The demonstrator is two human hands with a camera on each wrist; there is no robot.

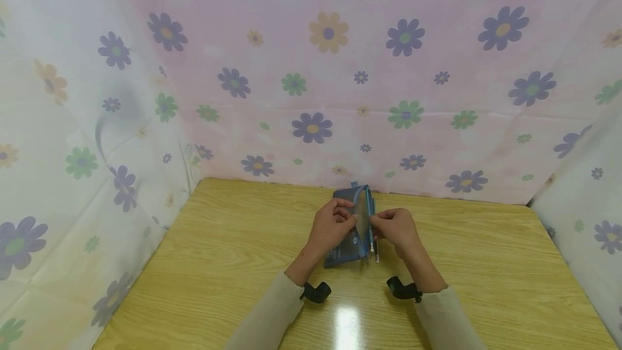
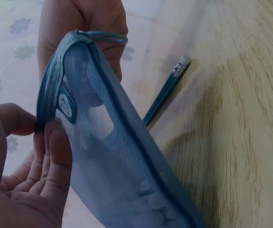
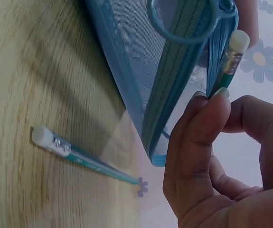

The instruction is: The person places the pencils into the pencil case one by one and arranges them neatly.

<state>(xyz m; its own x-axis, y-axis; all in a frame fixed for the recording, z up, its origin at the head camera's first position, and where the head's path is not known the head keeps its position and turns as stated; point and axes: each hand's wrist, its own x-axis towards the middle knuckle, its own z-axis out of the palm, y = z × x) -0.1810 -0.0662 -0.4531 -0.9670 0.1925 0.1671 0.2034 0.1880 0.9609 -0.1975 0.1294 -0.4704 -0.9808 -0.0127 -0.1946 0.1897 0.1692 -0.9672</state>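
Observation:
A blue mesh pencil case (image 1: 344,250) with a zip stands tilted on the table, its mouth spread. My left hand (image 1: 332,227) pinches the zip edge between thumb and fingers, close to a small oval label (image 2: 66,105). Across the mouth, my right hand (image 1: 396,227) pinches a green pencil (image 3: 229,66) just below its metal band, white eraser outward, right beside the zip. The rest of that pencil is hidden by the fingers and case. A second green pencil (image 3: 91,161) with a white eraser lies on the table next to the case.
The wood-grain table (image 1: 233,242) ends at a flowered cloth (image 1: 272,139) behind the case, with more cloth at both sides. A black curved piece (image 1: 318,292) sits at the left wrist, and a similar piece (image 1: 402,288) at the right.

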